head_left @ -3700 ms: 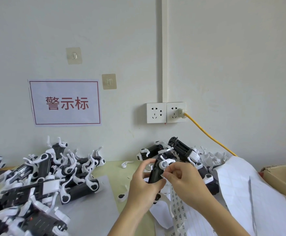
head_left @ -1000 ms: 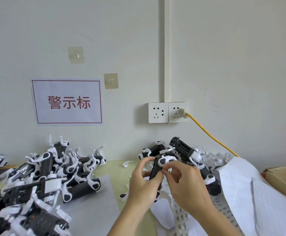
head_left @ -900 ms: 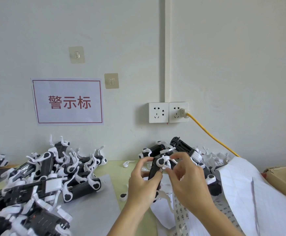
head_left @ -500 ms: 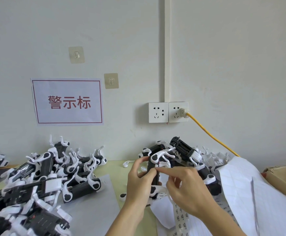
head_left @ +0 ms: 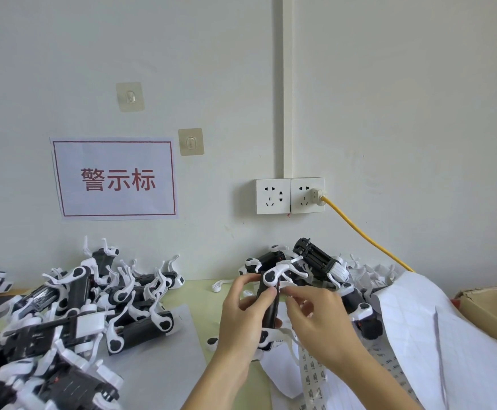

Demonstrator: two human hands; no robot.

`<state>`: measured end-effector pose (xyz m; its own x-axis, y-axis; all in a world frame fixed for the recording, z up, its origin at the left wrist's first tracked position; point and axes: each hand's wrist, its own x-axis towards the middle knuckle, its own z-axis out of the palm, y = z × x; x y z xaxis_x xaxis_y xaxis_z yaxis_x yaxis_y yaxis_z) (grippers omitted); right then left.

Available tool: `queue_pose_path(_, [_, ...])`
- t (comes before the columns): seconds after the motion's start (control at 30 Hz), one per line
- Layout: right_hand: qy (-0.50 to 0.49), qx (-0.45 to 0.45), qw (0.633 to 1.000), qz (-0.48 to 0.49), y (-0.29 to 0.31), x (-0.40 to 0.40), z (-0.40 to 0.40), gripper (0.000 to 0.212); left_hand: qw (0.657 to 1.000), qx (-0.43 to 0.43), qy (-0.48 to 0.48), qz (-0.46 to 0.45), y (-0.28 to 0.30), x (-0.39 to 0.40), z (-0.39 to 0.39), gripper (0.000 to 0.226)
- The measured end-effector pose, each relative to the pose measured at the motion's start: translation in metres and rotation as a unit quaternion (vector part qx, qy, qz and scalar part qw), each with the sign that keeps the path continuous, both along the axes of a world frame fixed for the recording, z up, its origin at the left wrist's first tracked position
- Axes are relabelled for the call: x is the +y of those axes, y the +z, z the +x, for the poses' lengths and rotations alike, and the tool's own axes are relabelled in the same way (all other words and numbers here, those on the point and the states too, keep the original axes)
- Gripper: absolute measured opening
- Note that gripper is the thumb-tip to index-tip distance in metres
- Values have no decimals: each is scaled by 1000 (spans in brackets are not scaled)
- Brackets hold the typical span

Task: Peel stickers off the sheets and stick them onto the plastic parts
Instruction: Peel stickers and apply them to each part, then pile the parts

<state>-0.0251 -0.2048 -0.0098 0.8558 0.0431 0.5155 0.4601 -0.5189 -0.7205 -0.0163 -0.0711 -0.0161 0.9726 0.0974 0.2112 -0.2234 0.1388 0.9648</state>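
My left hand [head_left: 243,318] grips a black plastic part [head_left: 269,303] with a white curved lever on top, held upright in front of me. My right hand [head_left: 318,321] sits just to its right, thumb and forefinger pinched together at the part's upper side; what they pinch is too small to tell. A strip of printed stickers [head_left: 311,374] hangs below my hands over white sticker sheets [head_left: 436,344].
A big pile of black-and-white parts [head_left: 72,306] covers the left of the table on a grey sheet [head_left: 164,368]. More parts [head_left: 315,261] lie behind my hands by the wall. A cardboard box [head_left: 495,309] stands at the right edge. A yellow cable [head_left: 359,232] runs from the wall socket.
The part has been turned in my left hand, its white lever now up and to the right. My right hand dropped from the lever to the part's side.
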Motion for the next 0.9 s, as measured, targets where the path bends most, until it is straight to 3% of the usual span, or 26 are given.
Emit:
queue_pose_path(0.2, [28, 71, 986, 145, 9, 7, -4, 28, 999, 2, -34, -35, 1, -1, 3, 25])
queue_pose_path(0.37, [22, 87, 979, 183, 11, 5, -5, 18, 997, -20, -54, -41, 0, 0, 3, 26])
queue_pose_path(0.53, [20, 117, 974, 195, 7, -5, 0, 18, 998, -30, -55, -11, -4, 0, 3, 42])
queue_pose_path(0.63, [-19, 74, 974, 212, 5, -5, 5, 22, 999, -35, -19, -17, -7, -1, 7, 43])
queue_pose_path(0.77, [-110, -67, 970, 208, 6, -11, 6, 12, 999, -44, 13, -9, -9, 0, 9, 40])
queue_pose_path(0.9, [-27, -92, 992, 83, 7, -23, 5, 42, 987, -121, 8, 103, -8, -3, 6, 43])
